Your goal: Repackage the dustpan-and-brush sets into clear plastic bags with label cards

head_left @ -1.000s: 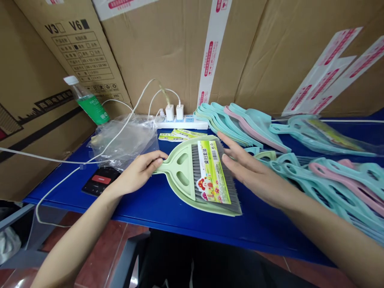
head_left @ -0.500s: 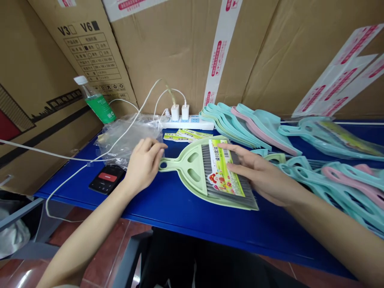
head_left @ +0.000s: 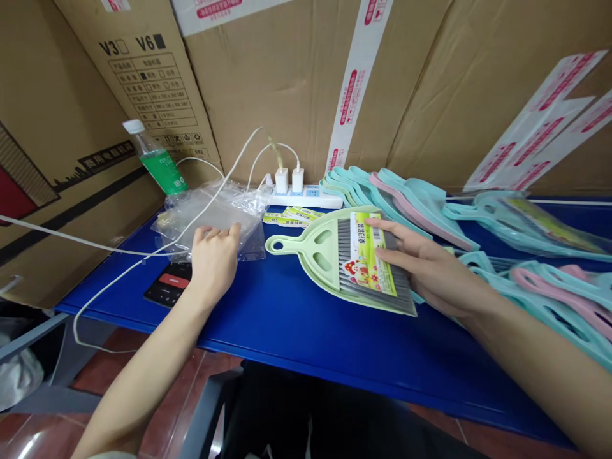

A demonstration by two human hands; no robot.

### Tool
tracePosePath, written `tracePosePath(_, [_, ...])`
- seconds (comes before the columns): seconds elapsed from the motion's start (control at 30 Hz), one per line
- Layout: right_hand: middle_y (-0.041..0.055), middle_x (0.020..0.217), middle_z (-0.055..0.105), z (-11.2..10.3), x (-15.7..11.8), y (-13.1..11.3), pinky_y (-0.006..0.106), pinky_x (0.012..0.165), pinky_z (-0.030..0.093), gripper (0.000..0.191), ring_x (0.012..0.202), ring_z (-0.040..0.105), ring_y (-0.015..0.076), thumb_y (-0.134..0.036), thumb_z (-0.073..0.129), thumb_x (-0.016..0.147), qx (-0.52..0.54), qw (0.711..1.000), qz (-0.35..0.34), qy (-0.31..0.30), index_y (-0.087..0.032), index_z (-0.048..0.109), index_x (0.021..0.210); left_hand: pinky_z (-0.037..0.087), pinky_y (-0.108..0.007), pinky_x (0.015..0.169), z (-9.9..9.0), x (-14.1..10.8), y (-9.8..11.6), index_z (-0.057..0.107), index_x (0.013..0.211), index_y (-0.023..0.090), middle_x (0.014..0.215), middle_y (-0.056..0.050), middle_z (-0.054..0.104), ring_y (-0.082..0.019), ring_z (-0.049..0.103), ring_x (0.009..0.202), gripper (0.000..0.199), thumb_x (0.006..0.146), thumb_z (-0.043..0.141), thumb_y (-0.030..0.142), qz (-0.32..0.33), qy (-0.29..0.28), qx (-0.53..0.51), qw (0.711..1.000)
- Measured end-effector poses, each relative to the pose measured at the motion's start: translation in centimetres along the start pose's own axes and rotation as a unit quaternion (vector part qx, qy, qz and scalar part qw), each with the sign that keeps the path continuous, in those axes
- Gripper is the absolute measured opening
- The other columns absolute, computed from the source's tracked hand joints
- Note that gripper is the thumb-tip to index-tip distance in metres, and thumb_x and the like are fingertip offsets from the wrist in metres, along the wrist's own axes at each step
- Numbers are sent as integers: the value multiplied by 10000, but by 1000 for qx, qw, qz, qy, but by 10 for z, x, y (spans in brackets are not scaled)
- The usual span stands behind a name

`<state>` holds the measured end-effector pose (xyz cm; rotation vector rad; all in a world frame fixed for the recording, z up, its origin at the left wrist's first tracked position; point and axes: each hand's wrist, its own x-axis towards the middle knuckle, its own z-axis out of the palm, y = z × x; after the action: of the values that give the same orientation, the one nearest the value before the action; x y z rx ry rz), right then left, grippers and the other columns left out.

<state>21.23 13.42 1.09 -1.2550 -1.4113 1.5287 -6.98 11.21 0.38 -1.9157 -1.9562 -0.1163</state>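
My right hand (head_left: 425, 264) is closed on the wide end of a light green dustpan (head_left: 313, 255), tilted above the table. A small brush (head_left: 401, 271) with grey bristles lies nested in it, wrapped by a yellow-green label (head_left: 370, 255). The pan's looped handle points left, free of any hand. My left hand (head_left: 215, 261) is at the near edge of clear plastic bags (head_left: 191, 213), its fingers bent and somewhat apart, with the fingertips partly hidden. Nothing shows in its grip. Beneath the wrist, a black phone (head_left: 165, 287) is partly covered.
Turquoise and pink dustpans (head_left: 415, 197) are stacked at the back right, brushes (head_left: 549, 287) before them. A bagged set (head_left: 530, 220) lies far right. Loose labels (head_left: 291, 217) are near a power strip (head_left: 306, 199). A bottle (head_left: 160, 166) and white cable (head_left: 108, 245) occupy the left.
My left hand has let go of the dustpan's handle and moved left to the plastic bags. In my right hand, the dustpan and brush have shifted slightly right and up.
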Motion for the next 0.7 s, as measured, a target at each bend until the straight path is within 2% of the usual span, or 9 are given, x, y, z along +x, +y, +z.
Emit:
tracePosePath(0.1, [51, 1171, 712, -1, 1, -3, 346, 768, 622, 662, 883, 719, 215, -211, 591, 804, 32, 999, 21, 28, -274, 396, 1434, 457, -421, 862, -1, 1, 3, 666, 1081, 112, 906, -171, 737, -323, 702, 859, 280, 882, 473, 148, 20, -7, 27, 999])
tracePosePath(0.2, [37, 1188, 708, 1, 0, -7, 315, 778, 615, 633, 887, 716, 193, -168, 558, 815, 57, 996, 39, 58, -278, 409, 1420, 470, -399, 807, 0, 1, 4, 659, 1126, 103, 977, -181, 734, -327, 699, 883, 290, 881, 529, 188, 41, -10, 32, 999])
tracePosePath(0.33, [32, 1236, 687, 4, -3, -14, 268, 791, 602, 595, 914, 709, 163, -140, 496, 842, 69, 991, 63, 97, -271, 405, 1415, 464, -384, 748, 2, 0, 2, 664, 1167, 99, 805, -137, 741, -304, 700, 803, 359, 861, 476, 89, 60, 7, 32, 998])
tracePosePath(0.53, [47, 1238, 683, -6, -1, -24, 302, 811, 604, 592, 931, 710, 185, -193, 540, 791, 39, 992, 32, 115, -260, 431, 1369, 433, -373, 669, 5, 0, 0, 743, 952, 194, 784, -57, 743, -279, 668, 765, 278, 857, 504, 89, 125, 68, -15, 990])
tracePosePath(0.6, [56, 1226, 686, -11, 0, -27, 305, 767, 616, 609, 908, 716, 190, -196, 545, 780, 31, 992, 26, 122, -268, 420, 1371, 417, -368, 635, 6, 0, -1, 747, 898, 200, 734, -51, 722, -277, 648, 742, 213, 869, 547, 133, 143, 84, -18, 986])
tracePosePath(0.7, [52, 1214, 691, -15, 1, -32, 236, 634, 608, 591, 860, 720, 168, -183, 543, 789, 36, 989, 25, 142, -281, 434, 1361, 402, -353, 602, 7, -1, -2, 747, 872, 202, 708, -49, 694, -256, 615, 704, 175, 895, 574, 197, 183, 122, -31, 975])
